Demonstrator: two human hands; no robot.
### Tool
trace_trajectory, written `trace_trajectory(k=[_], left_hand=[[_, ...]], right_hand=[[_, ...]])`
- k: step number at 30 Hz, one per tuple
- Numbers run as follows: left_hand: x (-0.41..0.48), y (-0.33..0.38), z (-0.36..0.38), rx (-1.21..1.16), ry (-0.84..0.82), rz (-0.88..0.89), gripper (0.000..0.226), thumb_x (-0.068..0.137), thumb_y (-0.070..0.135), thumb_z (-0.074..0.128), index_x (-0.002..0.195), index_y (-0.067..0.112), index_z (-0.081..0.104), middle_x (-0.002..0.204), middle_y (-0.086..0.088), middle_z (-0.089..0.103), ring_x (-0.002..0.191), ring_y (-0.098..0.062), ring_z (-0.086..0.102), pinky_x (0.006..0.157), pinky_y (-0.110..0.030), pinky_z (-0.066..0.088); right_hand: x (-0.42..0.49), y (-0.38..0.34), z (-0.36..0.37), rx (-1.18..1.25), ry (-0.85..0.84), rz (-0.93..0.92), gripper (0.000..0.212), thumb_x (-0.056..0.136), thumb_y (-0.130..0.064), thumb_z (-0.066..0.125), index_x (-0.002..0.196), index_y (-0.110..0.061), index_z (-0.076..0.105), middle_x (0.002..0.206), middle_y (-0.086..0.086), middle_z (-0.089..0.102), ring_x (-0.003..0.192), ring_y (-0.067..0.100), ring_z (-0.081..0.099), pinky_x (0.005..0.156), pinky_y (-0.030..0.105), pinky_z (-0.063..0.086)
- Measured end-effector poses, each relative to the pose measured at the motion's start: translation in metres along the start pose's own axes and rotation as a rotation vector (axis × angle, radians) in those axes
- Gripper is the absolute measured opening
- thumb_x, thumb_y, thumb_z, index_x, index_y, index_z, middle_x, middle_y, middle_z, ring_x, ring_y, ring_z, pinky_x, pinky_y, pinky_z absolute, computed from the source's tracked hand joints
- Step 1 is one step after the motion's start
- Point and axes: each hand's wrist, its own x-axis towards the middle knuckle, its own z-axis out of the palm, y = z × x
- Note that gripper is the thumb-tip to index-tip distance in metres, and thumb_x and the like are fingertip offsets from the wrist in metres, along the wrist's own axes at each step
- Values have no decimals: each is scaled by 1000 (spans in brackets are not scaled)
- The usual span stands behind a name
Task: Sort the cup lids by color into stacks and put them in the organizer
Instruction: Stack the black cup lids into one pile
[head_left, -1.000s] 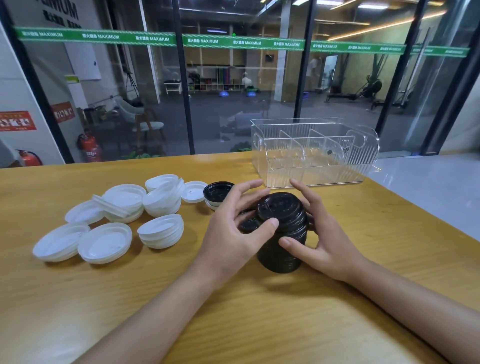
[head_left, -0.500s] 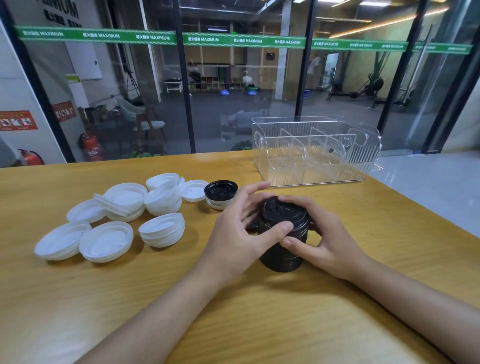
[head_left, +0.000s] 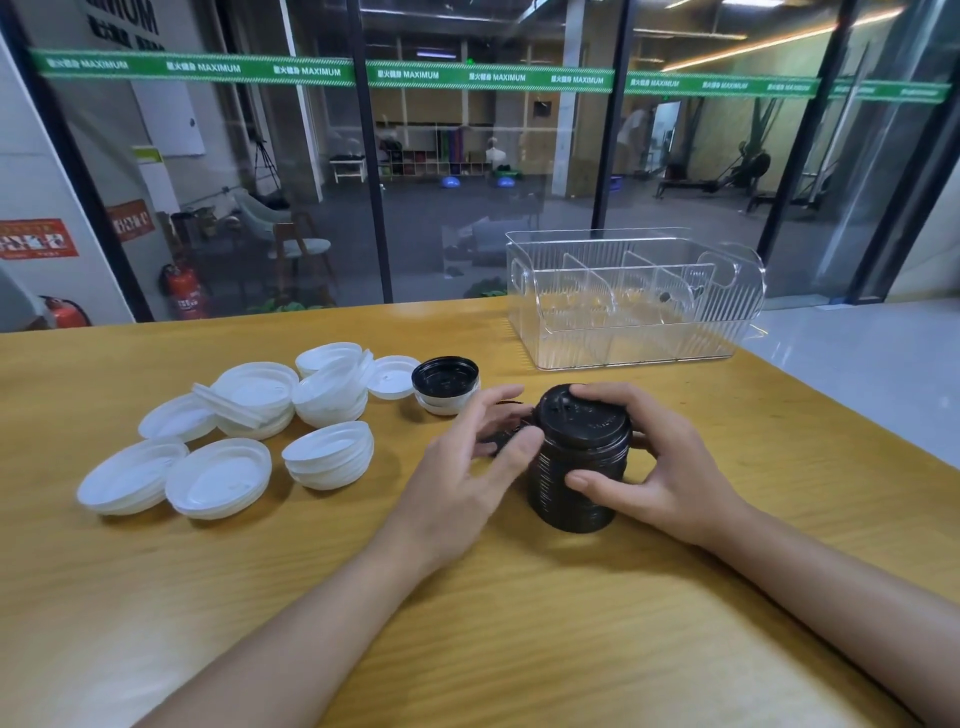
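Black lid stack (head_left: 576, 467) gripped by right hand (head_left: 654, 467); left hand (head_left: 467, 467) fingers loosened alongside. Toppling risked if stack lifted toward organizer (head_left: 634, 301), 1 o'clock, one-handed.

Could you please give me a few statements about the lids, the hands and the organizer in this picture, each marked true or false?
1. The tall stack of black plastic cup lids stands on the wooden table. True.
2. The clear plastic organizer already holds white lids. False: no lids are in its compartments.
3. The right hand grips the black stack from the side and top. True.
4. All the loose white plastic lids lie to the right of the black stack. False: they lie to its left.
5. A single upturned black lid rests on a white lid beside the white group. True.
6. The left hand holds a white lid. False: it is at the black stack's left side.
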Motion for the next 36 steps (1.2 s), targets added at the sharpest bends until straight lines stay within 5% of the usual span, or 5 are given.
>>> trace_trajectory(k=[8, 17, 25, 31, 36], left_hand=[[9, -27, -12, 634, -43, 148, 46, 97, 20, 72, 141, 28, 63, 140, 16, 64, 132, 0, 54, 110, -8, 35], [11, -33, -10, 679, 20, 84, 21, 97, 15, 72, 115, 23, 79, 106, 13, 68, 100, -10, 66, 89, -35, 57], [11, -31, -10, 480, 175, 99, 19, 90, 14, 79, 108, 21, 77, 96, 14, 67, 92, -12, 67, 85, -41, 60], [14, -13, -13, 155, 363, -21, 45, 100, 19, 69, 144, 27, 63, 120, 13, 75, 107, 3, 70, 93, -15, 55], [16, 1, -15, -198, 351, -46, 43, 109, 16, 56, 148, 33, 55, 108, 7, 78, 96, -10, 71, 80, -25, 59]], right_hand=[[1, 10, -13, -15, 38, 58, 67, 77, -48, 83, 135, -24, 59, 126, -11, 69, 116, 14, 68, 91, 23, 57], [2, 9, -11, 6, 25, 73, 67, 77, -48, 82, 135, -25, 58, 126, -10, 68, 118, 15, 67, 91, 20, 54], [0, 9, -8, 32, 47, 83, 64, 80, -51, 81, 135, -27, 58, 127, -9, 70, 117, 18, 69, 94, 32, 57], [1, 6, -6, 16, 67, 75, 63, 82, -52, 78, 137, -32, 56, 130, -12, 69, 119, 16, 69, 93, 33, 58], [2, 1, -3, 60, 33, 62, 77, 82, -47, 79, 149, -38, 43, 137, -18, 65, 123, 9, 68, 96, 26, 56]])
